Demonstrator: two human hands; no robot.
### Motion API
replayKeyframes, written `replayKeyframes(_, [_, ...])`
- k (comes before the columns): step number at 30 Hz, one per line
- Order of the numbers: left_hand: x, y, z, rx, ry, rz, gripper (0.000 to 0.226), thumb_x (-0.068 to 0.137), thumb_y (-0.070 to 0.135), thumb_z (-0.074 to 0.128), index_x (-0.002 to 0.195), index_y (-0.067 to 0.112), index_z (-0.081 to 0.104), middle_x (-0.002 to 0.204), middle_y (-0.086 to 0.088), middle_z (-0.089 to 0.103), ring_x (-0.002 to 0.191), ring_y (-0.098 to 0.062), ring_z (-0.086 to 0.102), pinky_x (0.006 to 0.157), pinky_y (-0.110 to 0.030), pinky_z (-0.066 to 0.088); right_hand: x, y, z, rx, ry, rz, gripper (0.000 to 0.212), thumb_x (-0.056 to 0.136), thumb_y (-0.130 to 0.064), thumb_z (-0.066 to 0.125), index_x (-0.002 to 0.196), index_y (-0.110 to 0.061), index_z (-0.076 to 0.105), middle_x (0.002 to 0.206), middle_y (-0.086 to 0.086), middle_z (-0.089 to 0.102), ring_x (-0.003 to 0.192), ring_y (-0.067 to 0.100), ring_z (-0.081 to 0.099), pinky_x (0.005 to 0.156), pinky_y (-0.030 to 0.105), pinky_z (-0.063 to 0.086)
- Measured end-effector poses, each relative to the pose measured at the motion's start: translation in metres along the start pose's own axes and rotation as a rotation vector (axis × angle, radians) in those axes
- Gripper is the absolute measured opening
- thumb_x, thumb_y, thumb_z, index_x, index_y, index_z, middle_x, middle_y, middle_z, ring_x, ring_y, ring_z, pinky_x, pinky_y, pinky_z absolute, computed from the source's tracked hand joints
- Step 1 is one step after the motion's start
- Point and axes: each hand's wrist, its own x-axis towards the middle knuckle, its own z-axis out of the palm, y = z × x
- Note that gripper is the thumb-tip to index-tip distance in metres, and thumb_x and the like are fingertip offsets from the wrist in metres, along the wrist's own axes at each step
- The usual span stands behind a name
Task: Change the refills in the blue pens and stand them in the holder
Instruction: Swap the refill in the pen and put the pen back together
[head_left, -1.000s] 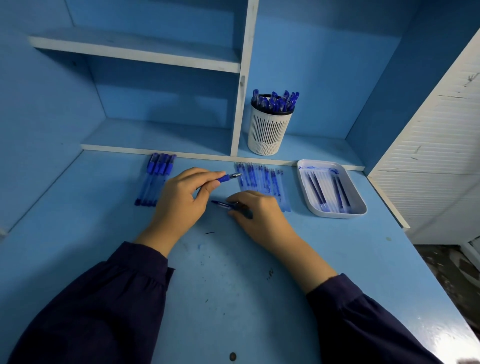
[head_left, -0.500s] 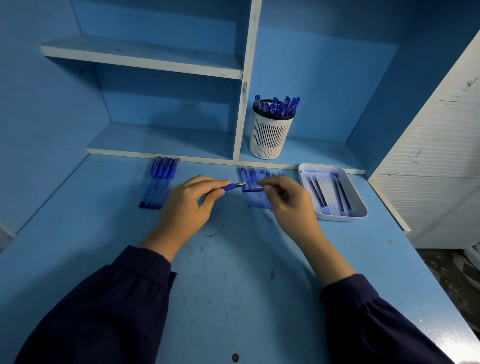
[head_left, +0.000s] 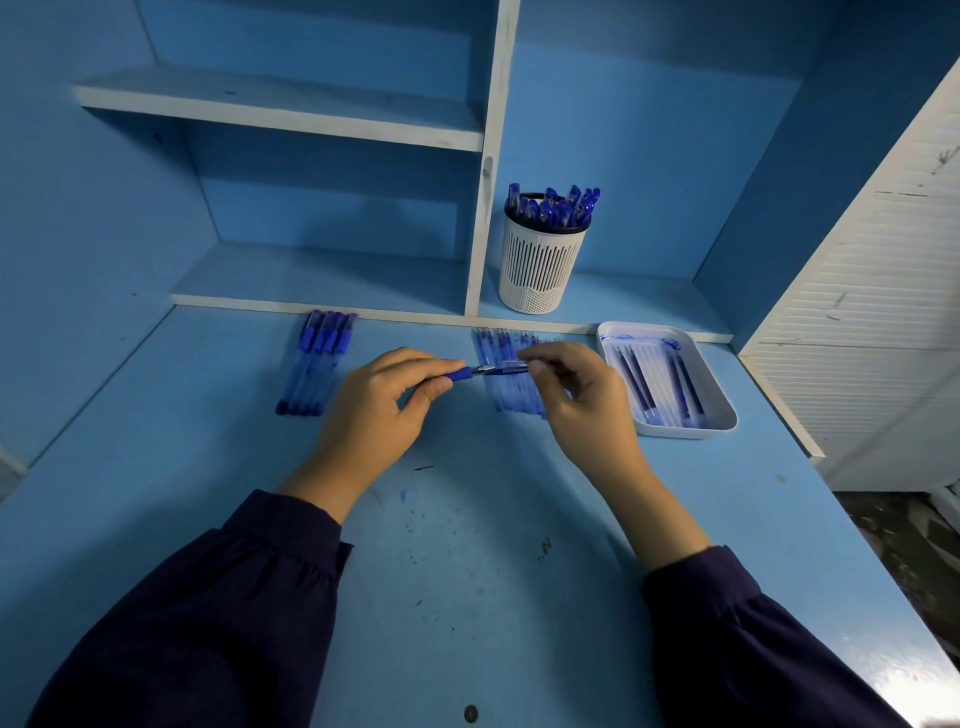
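- left grip is curled round a blue pen, thumb + forefinger closed on the barrel; metal tip points right, pen held just above the surface
- right grip pinches a small clear cap btwn thumb and fingertips; other fingers loosely curled, nothing else in it
- change: 1 s back the right grip is down on the surface, picking up smth small beside the left; now it's raised, w/ the cap mouth right at the pen tip
- touching or v. nearly; can't tell if the cap is on yet
- left grip + pen have hardly shifted
- my read: this pen's refill looks done and capping is the step in hand
- next comes standing it in the holder, on the shelf behind, already w/ a bunch of pens in it
- left to do, prob: four pens in a row at far left of the surface
- row of clear-and-blue refills lies behind the hands; tray at right holds more
- watch: thin tip, so the cap needs to go on straight
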Motion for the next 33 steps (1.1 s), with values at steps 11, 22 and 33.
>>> replayKeyframes(11, [-0.001,0.006,0.003,0.009,-0.016,0.030,0.022,0.090,0.005,0.069,0.110,0.012,0.074,0.097,0.001,0.071,0.088,-0.010,0.066,0.078,-0.031,0.055,-0.007,-0.010,0.007,0.058,-0.139,0.047,0.016,0.084,0.002,0.069,0.100,-0.003,0.071,0.079,-0.006,0.065,0.065,-0.003,0.061,0.072,0.011,0.046])
replayKeyframes(22, [-0.003,0.007,0.004,-0.044,-0.041,0.065,0.033,0.085,-0.011,0.068,0.111,0.008,0.073,0.090,0.000,0.070,0.084,0.001,0.063,0.076,-0.020,0.055,-0.013,-0.006,0.007,0.076,-0.086,0.095,0.018,0.079,-0.003,0.075,0.094,-0.013,0.076,0.083,-0.003,0.073,0.077,0.011,0.069,0.080,0.022,0.053])
replayKeyframes(33, [0.005,0.015,0.007,-0.024,0.040,0.077,0.022,0.090,-0.001,0.067,0.110,0.006,0.073,0.098,-0.002,0.071,0.088,-0.008,0.064,0.080,-0.024,0.054,-0.004,-0.016,0.002,0.070,-0.066,-0.072,0.018,0.085,-0.005,0.069,0.099,-0.017,0.071,0.082,-0.005,0.067,0.080,0.011,0.064,0.081,0.026,0.052])
